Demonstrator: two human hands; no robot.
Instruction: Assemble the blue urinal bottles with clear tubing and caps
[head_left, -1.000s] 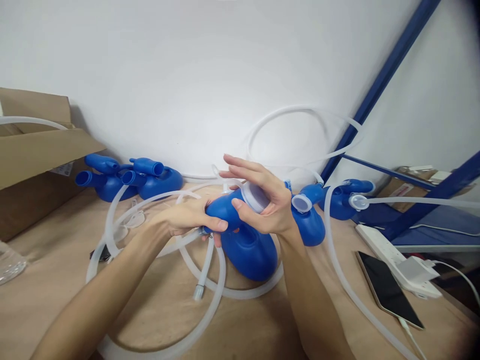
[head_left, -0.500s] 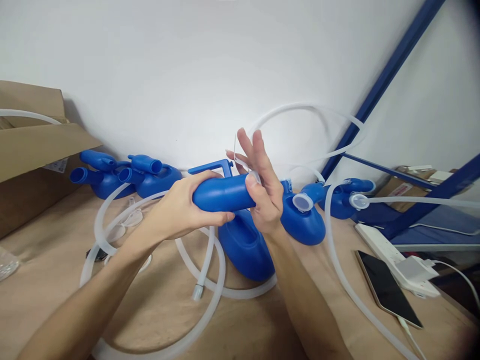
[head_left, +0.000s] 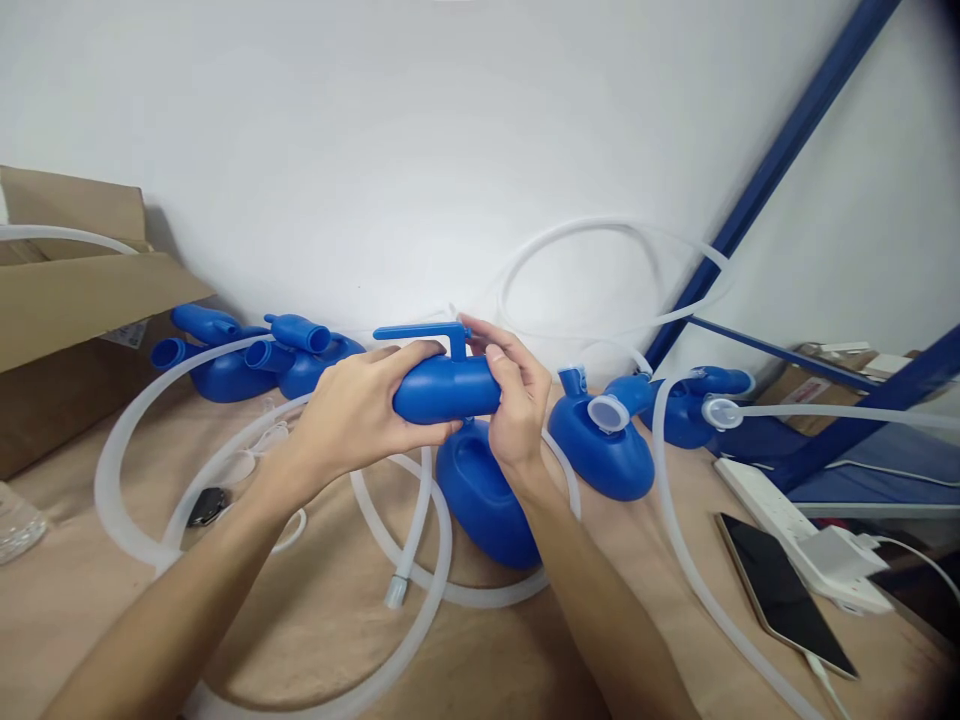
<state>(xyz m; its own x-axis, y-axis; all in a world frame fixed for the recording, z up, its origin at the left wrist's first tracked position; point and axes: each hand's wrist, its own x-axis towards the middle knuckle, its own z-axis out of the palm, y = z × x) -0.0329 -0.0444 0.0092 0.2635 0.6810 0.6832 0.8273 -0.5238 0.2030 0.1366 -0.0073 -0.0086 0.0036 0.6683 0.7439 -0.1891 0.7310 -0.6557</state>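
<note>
My left hand (head_left: 364, 405) wraps round the left part of a blue plastic urinal neck piece (head_left: 446, 388), which lies crosswise in front of me. A slim blue bar-shaped handle (head_left: 416, 331) sticks up from behind it. At the piece's right end, my right hand (head_left: 517, 395) is closed, thumb on the near side and fingers behind; what those fingers touch is hidden. Just below, a rounded blue urinal bottle (head_left: 487, 495) rests on the table. Whether it joins the held piece cannot be seen. A clear hose (head_left: 416, 520) with a grey-white end fitting hangs beneath.
More blue urinal bottles stand left (head_left: 232, 378) and right (head_left: 604, 445), some with clear caps. Looped hoses (head_left: 127, 500) cross the wooden table (head_left: 315, 620). A cardboard box (head_left: 82, 300) stands left; a phone (head_left: 784, 590) and power strip (head_left: 806, 535) lie right, beside a blue frame (head_left: 765, 190).
My right hand's raised fingers have folded down behind the piece's right end. The hose loop at left has swung outward to the left. My left hand keeps its hold.
</note>
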